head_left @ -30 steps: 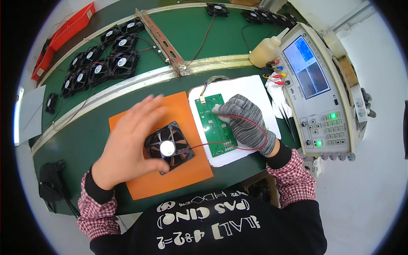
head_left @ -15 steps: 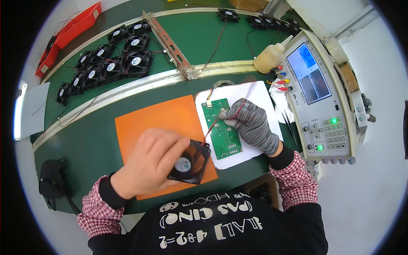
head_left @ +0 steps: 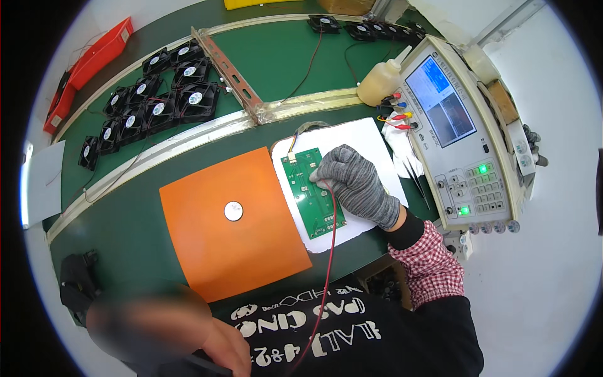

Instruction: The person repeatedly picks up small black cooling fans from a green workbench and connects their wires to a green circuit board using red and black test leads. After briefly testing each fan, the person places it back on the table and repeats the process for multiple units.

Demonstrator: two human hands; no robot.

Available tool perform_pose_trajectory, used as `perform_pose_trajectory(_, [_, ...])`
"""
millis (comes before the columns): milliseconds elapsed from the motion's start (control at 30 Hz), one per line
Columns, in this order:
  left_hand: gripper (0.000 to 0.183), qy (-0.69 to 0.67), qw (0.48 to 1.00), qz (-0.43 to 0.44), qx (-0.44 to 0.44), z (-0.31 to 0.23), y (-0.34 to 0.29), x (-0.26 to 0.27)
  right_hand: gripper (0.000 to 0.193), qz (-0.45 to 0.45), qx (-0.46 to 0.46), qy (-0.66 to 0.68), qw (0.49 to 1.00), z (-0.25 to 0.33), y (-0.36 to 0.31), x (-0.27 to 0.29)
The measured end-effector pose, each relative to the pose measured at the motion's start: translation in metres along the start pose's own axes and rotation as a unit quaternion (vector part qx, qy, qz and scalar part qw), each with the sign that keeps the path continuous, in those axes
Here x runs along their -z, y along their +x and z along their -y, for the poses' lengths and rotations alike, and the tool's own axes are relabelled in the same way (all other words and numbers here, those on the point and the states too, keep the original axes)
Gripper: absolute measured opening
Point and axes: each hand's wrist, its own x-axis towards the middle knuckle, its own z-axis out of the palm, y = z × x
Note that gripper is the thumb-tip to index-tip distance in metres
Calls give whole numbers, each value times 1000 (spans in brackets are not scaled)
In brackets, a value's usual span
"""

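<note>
My right hand (head_left: 355, 185), in a grey knitted glove, is closed. Its thumb and fingertips pinch the end of a thin red wire (head_left: 330, 264) over a green circuit board (head_left: 309, 204). That board lies on a white pad (head_left: 370, 132), with a connector and coloured leads at its far end. From the glove the wire runs down past my shirt and out at the lower edge. At the lower left is my bare left hand (head_left: 227, 344), bent and partly blurred. A dark edge shows beneath it; whatever it grips is mostly hidden.
An orange sheet (head_left: 188, 207) bears a round white disc (head_left: 233, 211). Several black fans (head_left: 160, 108) stand beyond the metal rail. To the right are tweezers (head_left: 418, 182), a squeeze bottle (head_left: 380, 83) and a tester with a lit screen (head_left: 449, 116). Red bins (head_left: 100, 56) sit far left.
My left hand has drawn back from the orange sheet to the lower left, and the fan it held is out of sight. The white disc is now uncovered. My right hand stays over the board.
</note>
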Motion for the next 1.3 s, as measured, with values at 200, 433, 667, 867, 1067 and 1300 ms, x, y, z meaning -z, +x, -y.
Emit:
perform_pose_trajectory(200, [36,247,944,-157,-151,4,4,-20,18,3,9,-15,1000,-3,-3,1])
perform_pose_trajectory(433, [74,925,92,-198,-311,-25,10,22,16,3,40,-41,998,-1,-2,2])
perform_pose_trajectory(667, [97,923,153,-333,-118,-132,76,155,15,-101,16,49,994,-5,-5,-4])
perform_pose_trajectory(867, [65,912,224,-338,62,-159,60,175,30,-111,-54,126,984,5,-6,-1])
perform_pose_trajectory(1067, [86,855,362,-298,-223,-31,92,65,64,89,-162,340,922,49,-1,-6])
perform_pose_trajectory(1300, [73,861,190,-279,-381,-87,33,31,17,465,-150,451,747,82,-9,1])
